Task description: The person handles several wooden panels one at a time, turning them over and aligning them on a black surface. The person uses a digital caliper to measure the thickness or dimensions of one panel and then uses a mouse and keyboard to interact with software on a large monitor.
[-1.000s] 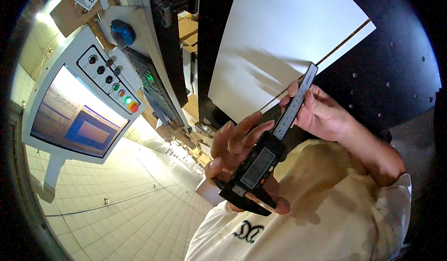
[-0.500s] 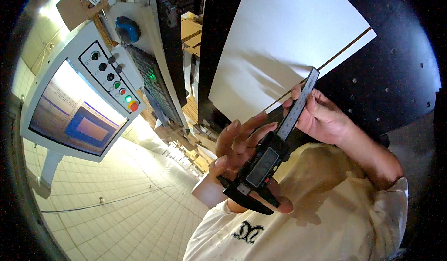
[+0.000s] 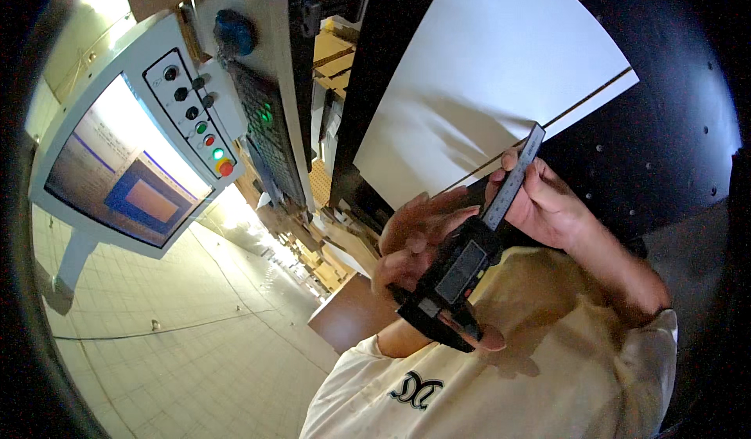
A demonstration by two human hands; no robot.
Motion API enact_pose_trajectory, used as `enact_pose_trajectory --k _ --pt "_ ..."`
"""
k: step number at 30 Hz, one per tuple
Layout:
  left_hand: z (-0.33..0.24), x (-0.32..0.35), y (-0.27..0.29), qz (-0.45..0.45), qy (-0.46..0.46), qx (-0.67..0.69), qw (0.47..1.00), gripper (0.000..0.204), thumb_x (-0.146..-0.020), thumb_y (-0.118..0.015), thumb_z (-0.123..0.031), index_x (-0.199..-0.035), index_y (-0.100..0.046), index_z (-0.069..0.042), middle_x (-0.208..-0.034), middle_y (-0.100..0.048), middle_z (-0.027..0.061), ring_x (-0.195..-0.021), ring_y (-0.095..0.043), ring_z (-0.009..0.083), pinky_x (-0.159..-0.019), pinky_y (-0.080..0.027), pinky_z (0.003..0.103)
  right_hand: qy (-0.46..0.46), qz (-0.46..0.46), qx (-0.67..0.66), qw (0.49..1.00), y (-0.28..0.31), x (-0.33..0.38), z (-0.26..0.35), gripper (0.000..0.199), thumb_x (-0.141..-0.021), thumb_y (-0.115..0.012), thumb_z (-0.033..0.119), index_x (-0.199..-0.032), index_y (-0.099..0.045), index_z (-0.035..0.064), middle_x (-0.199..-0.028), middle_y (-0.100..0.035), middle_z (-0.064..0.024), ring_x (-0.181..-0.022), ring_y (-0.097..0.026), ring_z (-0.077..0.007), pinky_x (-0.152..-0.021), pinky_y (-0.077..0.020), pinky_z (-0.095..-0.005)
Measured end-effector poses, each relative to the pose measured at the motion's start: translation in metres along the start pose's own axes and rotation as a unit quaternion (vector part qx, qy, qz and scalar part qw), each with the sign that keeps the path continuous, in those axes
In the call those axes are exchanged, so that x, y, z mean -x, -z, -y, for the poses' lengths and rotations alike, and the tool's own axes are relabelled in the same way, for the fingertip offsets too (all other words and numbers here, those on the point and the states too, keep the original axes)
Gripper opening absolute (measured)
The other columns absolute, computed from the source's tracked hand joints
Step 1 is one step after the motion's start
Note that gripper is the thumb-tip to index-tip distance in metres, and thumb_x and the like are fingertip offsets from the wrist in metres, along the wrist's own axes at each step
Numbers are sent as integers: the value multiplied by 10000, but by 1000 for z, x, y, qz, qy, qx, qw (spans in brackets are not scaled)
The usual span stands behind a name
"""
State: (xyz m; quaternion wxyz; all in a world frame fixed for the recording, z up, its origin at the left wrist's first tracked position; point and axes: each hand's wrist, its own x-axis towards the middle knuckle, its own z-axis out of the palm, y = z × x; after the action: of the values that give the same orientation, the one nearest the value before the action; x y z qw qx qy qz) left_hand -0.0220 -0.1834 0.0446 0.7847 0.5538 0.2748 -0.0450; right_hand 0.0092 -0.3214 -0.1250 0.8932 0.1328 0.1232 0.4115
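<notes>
A black digital caliper [image 3: 463,270] slants across the front of my body, its jaws low and its scaled beam pointing up to the right. Around its display end is my left hand [image 3: 415,232], blurred, with a fingertip showing beside the jaws. The beam's far end is pinched between the thumb and fingers of my right hand [image 3: 547,208]. Just beyond both hands lies a large white sheet or panel [image 3: 501,63], a narrow strip set off along its near edge by a dark gap. Shadows of the hands fall across it.
Under the white panel is a dark surface [image 3: 665,126] dotted with small studs or holes. At left stand a control monitor [image 3: 149,142] with knobs and buttons, a keyboard [image 3: 270,130] and a blue-black round object [image 3: 235,34]. Cardboard [image 3: 334,52] and a tiled floor [image 3: 180,314] lie beyond.
My left hand and the caliper have shifted a little to the right in view; my right hand still grips the beam. The whole view has turned slightly.
</notes>
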Motion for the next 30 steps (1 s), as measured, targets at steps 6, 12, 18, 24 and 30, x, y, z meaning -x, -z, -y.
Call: enact_pose_trajectory --k 6,12,18,24,30 --pt "28 -10 -38 -8 -316 -266 911 1062 -711 -978 -413 -1504 -343 -105 -1520 -358 345 -1301 -554 541 -1013 -589 531 -1 35 0 999 1 -1 2 345 -1075 -576 376 -1312 -598 126 -1328 -677 -67 -1131 -665 -186 -926 -541 -365" --pt "23 -12 -37 14 -359 -309 881 1231 -695 -967 -520 -1572 -234 -63 -1530 -342 334 -1308 -563 500 -1021 -572 520 -10 25 6 1000 1 0 4 335 -1078 -570 373 -1324 -589 145 -1318 -669 -53 -1181 -657 -182 -978 -533 -412" --pt "13 4 -26 41 -377 -237 894 1350 -717 -951 -530 -1643 -94 -47 -1570 -305 306 -1343 -538 466 -1063 -524 517 -20 26 50 998 -28 7 1 343 -1059 -606 369 -1308 -592 134 -1348 -661 -62 -1200 -664 -217 -981 -551 -438" --pt "-7 51 -50 -36 -235 5 971 1119 -929 -755 -466 -1684 -33 -65 -1591 -359 246 -1369 -536 327 -1061 -518 487 44 -30 209 976 -92 37 10 317 -1064 -621 295 -1289 -573 77 -1346 -656 -160 -1130 -699 -253 -1018 -571 -447" --pt "-9 97 -60 8 -255 104 961 738 -1112 -410 -446 -1672 -113 -66 -1609 -383 235 -1389 -534 332 -1009 -583 514 133 6 363 922 -136 79 7 259 -1054 -649 202 -1239 -578 36 -1310 -631 -142 -1144 -687 -307 -889 -646 -443"
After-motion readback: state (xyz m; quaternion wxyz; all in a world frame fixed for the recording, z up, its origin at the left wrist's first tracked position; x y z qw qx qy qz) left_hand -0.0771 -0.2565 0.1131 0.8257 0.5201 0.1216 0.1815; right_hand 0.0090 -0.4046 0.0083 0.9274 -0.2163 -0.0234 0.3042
